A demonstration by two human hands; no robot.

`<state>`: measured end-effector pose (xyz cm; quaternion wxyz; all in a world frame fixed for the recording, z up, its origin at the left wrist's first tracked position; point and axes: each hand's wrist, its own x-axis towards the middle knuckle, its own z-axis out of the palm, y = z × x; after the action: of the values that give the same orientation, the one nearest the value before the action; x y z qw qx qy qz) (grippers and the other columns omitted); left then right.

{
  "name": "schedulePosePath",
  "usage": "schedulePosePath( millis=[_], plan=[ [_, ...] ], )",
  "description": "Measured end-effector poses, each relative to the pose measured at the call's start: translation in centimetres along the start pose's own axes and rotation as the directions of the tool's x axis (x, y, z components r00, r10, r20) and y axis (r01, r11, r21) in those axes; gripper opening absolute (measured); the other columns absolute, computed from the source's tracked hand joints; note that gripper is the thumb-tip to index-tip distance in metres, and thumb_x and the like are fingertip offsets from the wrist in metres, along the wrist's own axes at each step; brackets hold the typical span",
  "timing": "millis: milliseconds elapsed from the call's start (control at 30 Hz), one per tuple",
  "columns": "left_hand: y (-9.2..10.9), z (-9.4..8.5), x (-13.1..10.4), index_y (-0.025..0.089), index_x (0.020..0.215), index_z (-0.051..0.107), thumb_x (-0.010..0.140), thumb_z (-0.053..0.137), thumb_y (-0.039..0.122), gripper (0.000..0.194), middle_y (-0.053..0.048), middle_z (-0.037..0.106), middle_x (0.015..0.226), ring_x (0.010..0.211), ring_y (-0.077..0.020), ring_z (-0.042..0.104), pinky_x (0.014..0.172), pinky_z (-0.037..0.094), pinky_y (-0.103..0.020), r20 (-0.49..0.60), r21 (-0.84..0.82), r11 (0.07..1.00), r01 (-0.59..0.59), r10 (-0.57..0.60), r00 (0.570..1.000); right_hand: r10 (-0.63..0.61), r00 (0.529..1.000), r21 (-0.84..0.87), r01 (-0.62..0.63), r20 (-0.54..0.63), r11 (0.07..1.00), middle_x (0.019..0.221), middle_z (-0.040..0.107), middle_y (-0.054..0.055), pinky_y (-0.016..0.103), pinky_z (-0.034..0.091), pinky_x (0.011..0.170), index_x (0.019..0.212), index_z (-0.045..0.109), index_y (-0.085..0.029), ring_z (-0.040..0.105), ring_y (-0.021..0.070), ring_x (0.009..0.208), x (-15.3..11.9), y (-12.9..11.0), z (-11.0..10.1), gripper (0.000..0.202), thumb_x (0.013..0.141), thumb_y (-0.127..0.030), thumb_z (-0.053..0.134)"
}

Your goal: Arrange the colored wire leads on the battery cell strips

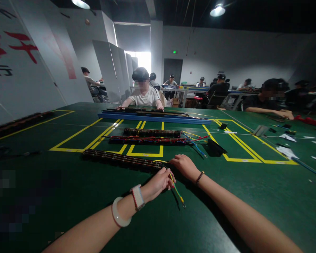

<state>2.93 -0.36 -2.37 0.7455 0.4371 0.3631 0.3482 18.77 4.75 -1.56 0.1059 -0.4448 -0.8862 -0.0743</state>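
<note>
A long dark strip assembly (121, 157) lies slantwise on the green table, its right end between my hands. My left hand (159, 183) is at that end, its fingers curled around a yellow-green wire (177, 191) with a ring terminal, which hangs down to the right. Just above and to the right, my right hand (183, 166) has its fingers bent together at a thin yellow wire (160, 161); its fingertips are too small to make out fully. Beyond lie a strip with red wiring (147, 140) and another dark strip (152, 132).
Across the table a person (144, 95) handles strips on a blue rail (155, 118). A black piece (216, 147) lies to the right, near blue and red wire ends. Yellow tape (242, 160) marks the table. White scraps (287, 151) and another person's hands (285, 114) are farther right.
</note>
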Motion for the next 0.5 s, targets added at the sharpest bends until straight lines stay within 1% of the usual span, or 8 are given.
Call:
schedulePosePath(
  millis=[67, 133, 200, 267, 333, 400, 433, 500],
  plan=[
    [0.0, 0.1, -0.1, 0.016, 0.081, 0.039, 0.088, 0.037, 0.034, 0.019, -0.002, 0.055, 0.069, 0.050, -0.0072, 0.051, 0.048, 0.031, -0.019, -0.011, 0.007, 1.000, -0.016, 0.016, 1.000, -0.024, 1.000, -0.019, 0.024, -0.010, 1.000, 0.079, 0.057, 0.003, 0.026, 0.030, 0.068, 0.098, 0.063, -0.023, 0.050, 0.0144, 0.074, -0.2, 0.0, 0.2, 0.018, 0.088, -0.024, 0.048],
    [0.2, 0.1, -0.1, 0.016, 0.082, 0.040, 0.087, 0.037, 0.036, 0.021, -0.001, 0.055, 0.068, 0.048, -0.0070, 0.050, 0.046, 0.031, -0.020, -0.029, 0.051, 0.998, -0.030, 0.031, 0.999, -0.048, 0.998, -0.035, 0.047, -0.031, 0.998, 0.080, 0.057, 0.003, 0.026, 0.030, 0.069, 0.100, 0.062, -0.024, 0.049, 0.0154, 0.076, -0.5, 0.1, 0.2, 0.018, 0.088, -0.025, 0.048],
    [0.5, -0.1, 0.0, 0.017, 0.081, 0.040, 0.087, 0.035, 0.037, 0.022, 0.000, 0.054, 0.065, 0.042, -0.0061, 0.045, 0.043, 0.029, -0.019, -0.045, 0.151, 0.988, -0.026, 0.033, 0.998, -0.061, 0.997, -0.040, 0.059, -0.055, 0.997, 0.082, 0.057, 0.004, 0.027, 0.030, 0.070, 0.102, 0.061, -0.025, 0.048, 0.0160, 0.079, -0.6, 0.2, 0.3, 0.020, 0.088, -0.027, 0.047],
    [1.0, -0.4, 0.2, 0.017, 0.081, 0.040, 0.087, 0.033, 0.036, 0.022, 0.003, 0.052, 0.059, 0.035, -0.0053, 0.038, 0.039, 0.024, -0.019, -0.061, 0.298, 0.954, -0.002, 0.021, 0.998, -0.057, 0.996, -0.030, 0.055, -0.068, 0.998, 0.083, 0.056, 0.004, 0.027, 0.030, 0.072, 0.104, 0.061, -0.024, 0.047, 0.0159, 0.080, -0.7, 0.3, 0.4, 0.021, 0.089, -0.027, 0.046],
    [1.6, -0.8, 0.4, 0.017, 0.079, 0.042, 0.088, 0.029, 0.034, 0.023, 0.004, 0.050, 0.055, 0.032, -0.0056, 0.033, 0.037, 0.022, -0.019, -0.086, 0.469, 0.882, 0.035, 0.007, 0.996, -0.040, 0.996, -0.013, 0.039, -0.076, 0.999, 0.083, 0.056, 0.005, 0.027, 0.031, 0.073, 0.105, 0.060, -0.024, 0.047, 0.0155, 0.080, -0.7, 0.4, 0.5, 0.022, 0.090, -0.026, 0.044],
    [2.2, -1.1, 0.4, 0.017, 0.075, 0.045, 0.088, 0.029, 0.031, 0.025, 0.004, 0.047, 0.049, 0.033, -0.0075, 0.034, 0.039, 0.024, -0.020, -0.125, 0.643, 0.763, 0.071, 0.014, 0.992, -0.022, 0.996, 0.007, 0.023, -0.081, 1.000, 0.082, 0.056, 0.005, 0.026, 0.031, 0.072, 0.104, 0.060, -0.023, 0.046, 0.0152, 0.080, -0.6, 0.5, 0.7, 0.023, 0.091, -0.025, 0.042],
    [2.3, -1.2, 0.3, 0.017, 0.071, 0.047, 0.087, 0.031, 0.030, 0.026, 0.003, 0.046, 0.048, 0.036, -0.0086, 0.037, 0.042, 0.027, -0.021, -0.138, 0.719, 0.693, 0.054, 0.066, 0.988, -0.016, 0.996, 0.017, 0.017, -0.084, 1.000, 0.082, 0.056, 0.005, 0.026, 0.031, 0.072, 0.104, 0.061, -0.023, 0.046, 0.0152, 0.080, -0.6, 0.5, 0.7, 0.024, 0.091, -0.025, 0.041],
    [2.2, -1.3, -0.1, 0.017, 0.067, 0.049, 0.085, 0.039, 0.030, 0.025, 0.001, 0.046, 0.050, 0.045, -0.0123, 0.045, 0.048, 0.031, -0.023, -0.129, 0.829, 0.559, -0.015, 0.217, 0.968, -0.012, 0.996, 0.036, 0.016, -0.090, 0.999, 0.082, 0.056, 0.005, 0.026, 0.031, 0.072, 0.103, 0.061, -0.022, 0.046, 0.0151, 0.080, -0.6, 0.5, 0.7, 0.024, 0.092, -0.025, 0.040]
  ],
)
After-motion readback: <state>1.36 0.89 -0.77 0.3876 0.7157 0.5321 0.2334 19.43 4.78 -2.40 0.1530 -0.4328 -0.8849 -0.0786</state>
